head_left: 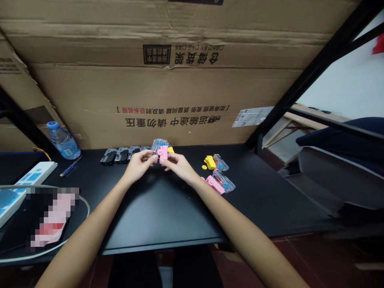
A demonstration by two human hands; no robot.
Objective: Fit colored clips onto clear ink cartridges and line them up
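Observation:
My left hand [138, 164] and my right hand [180, 166] meet above the far middle of the black table. Between their fingertips is a small pink toy camera [163, 155] with a round disc on its front; both hands are closed on it. Just beyond it shows a clear plastic piece with blue parts [160, 142]; I cannot tell whether it is held or lies behind. A bit of yellow plastic [171, 149] peeks out by my right fingers. Left of my hands, several black toy cameras [121, 155] stand in a row, the last ones partly hidden.
Right of my hands lie a yellow toy camera [211, 162], a pink camera shell [215, 184] and clear plastic pieces [225, 181]. At left are a water bottle [63, 142], a pen [70, 167], a power strip [27, 186] and a cable [85, 203]. Cardboard [168, 88] walls the back.

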